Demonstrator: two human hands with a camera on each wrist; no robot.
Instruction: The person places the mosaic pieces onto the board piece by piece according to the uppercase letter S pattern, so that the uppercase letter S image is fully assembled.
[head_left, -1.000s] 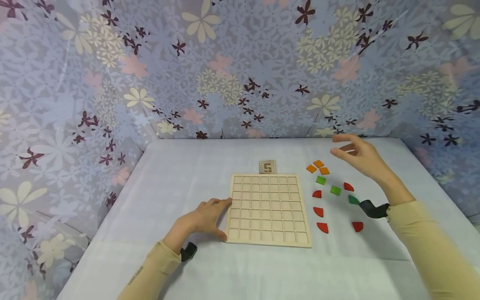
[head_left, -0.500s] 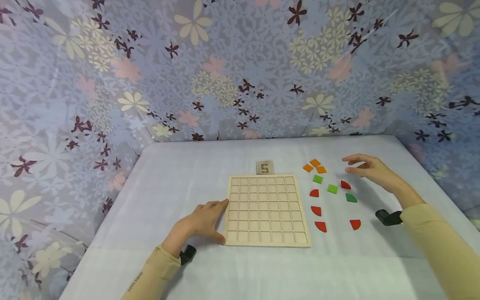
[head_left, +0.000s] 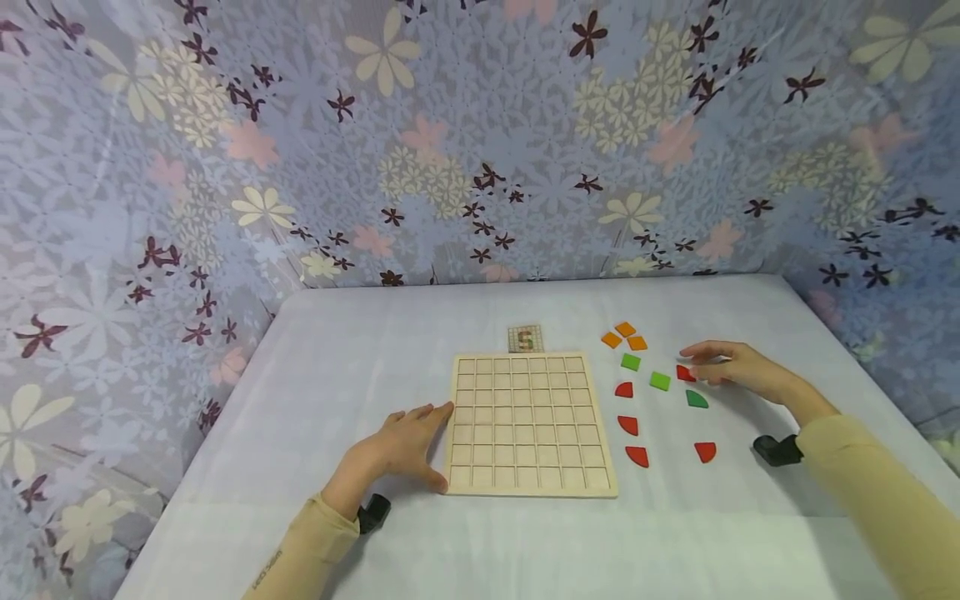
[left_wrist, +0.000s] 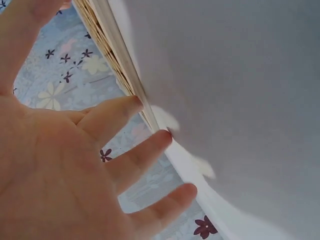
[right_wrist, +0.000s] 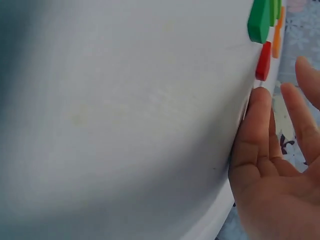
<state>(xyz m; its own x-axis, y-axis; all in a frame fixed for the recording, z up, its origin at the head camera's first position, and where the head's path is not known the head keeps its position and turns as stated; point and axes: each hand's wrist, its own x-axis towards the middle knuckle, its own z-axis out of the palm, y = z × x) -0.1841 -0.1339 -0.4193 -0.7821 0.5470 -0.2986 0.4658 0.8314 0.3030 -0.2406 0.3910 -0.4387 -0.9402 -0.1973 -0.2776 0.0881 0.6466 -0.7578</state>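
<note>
A pale wooden board (head_left: 532, 425) with a grid of square recesses lies flat on the table. My left hand (head_left: 397, 450) rests at its left side, thumb near the lower corner and a fingertip at the edge. In the left wrist view the fingers spread along the board's side (left_wrist: 112, 50). My right hand (head_left: 750, 372) is low over the table, its fingertips right at a red quarter-circle tile (head_left: 683, 373), partly covering it in the head view. The right wrist view has that red tile (right_wrist: 263, 61) just beyond a fingertip, with the fingers apart.
Beside the right hand lie a dark green quarter-circle tile (head_left: 697, 399), light green squares (head_left: 660, 381) and orange squares (head_left: 625, 330). More red quarter-circles (head_left: 628, 426) line the board's right side. A small gridded card (head_left: 525, 339) with an S-like figure touches the board's far edge.
My right hand has come down from above the table's far right to the red quarter-circle tile. My left hand stays at the board's edge. The head view has shifted slightly.
</note>
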